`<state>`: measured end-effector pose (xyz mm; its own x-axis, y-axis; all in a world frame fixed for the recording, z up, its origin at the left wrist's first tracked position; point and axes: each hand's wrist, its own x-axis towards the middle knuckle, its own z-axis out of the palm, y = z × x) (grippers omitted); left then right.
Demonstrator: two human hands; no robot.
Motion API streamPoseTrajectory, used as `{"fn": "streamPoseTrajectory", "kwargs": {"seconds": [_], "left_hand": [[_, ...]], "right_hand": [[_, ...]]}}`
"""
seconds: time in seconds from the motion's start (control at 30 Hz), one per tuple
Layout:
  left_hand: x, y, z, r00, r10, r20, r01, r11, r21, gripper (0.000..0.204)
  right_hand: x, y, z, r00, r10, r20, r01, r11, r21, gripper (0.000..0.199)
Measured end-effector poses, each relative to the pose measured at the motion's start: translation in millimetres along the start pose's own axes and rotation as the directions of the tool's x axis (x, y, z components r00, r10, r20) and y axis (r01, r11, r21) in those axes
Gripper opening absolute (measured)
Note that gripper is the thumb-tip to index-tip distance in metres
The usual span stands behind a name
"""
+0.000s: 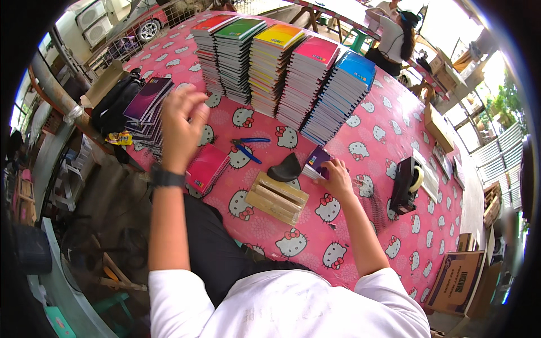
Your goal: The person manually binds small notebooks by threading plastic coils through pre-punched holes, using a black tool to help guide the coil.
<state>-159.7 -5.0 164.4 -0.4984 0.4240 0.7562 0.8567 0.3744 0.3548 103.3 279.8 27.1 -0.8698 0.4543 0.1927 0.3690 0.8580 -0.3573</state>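
My left hand (185, 121) is raised over the table's left side, between the stack of dark purple spiral notebooks (147, 101) and the tall stacks. Its fingers are loosely bent with the thumb apart, and nothing shows in them. Below it a pink spiral notebook (207, 169) lies flat. My right hand (338, 179) grips the near right edge of a small purple notebook (315, 162), partly covering it. Close by are a black curved block (285, 168) and a tan grooved wooden block (276, 198). Blue-handled pliers (248, 147) lie with their handles spread.
Tall notebook stacks in red, green, yellow, pink and blue (338, 96) stand along the far side. A black tape dispenser (404, 186) is at the right, near a cardboard box (438, 127). A black bag (117, 104) lies at the left. Another person (391, 42) sits beyond the table.
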Motion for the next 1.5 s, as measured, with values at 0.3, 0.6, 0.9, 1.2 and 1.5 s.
{"fn": "streamPoseTrajectory", "kwargs": {"seconds": [0.3,0.6,0.9,1.2,1.5], "left_hand": [[-88.9,39.9,44.8,0.945,-0.23,0.233,0.296,0.904,-0.309,0.02],[-92.3,27.6,47.8,0.95,-0.26,0.175,0.304,0.899,-0.316,0.02],[-92.2,23.0,47.2,0.952,-0.262,0.16,0.3,0.9,-0.315,0.021],[-90.6,26.8,46.6,0.941,-0.284,0.185,0.332,0.883,-0.332,0.023],[-90.8,22.7,48.6,0.944,-0.282,0.172,0.327,0.878,-0.35,0.023]], "right_hand": [[8.6,17.6,4.2,0.993,-0.038,0.108,0.042,0.998,-0.042,0.039],[10.1,15.5,-0.4,0.994,-0.062,0.093,0.068,0.996,-0.056,0.036],[12.5,17.4,0.6,0.987,-0.083,0.135,0.091,0.994,-0.056,0.029],[17.8,-7.1,6.2,0.982,-0.152,0.109,0.157,0.987,-0.036,0.048],[30.9,-4.7,22.9,0.931,-0.324,0.167,0.327,0.945,0.009,0.035]]}}
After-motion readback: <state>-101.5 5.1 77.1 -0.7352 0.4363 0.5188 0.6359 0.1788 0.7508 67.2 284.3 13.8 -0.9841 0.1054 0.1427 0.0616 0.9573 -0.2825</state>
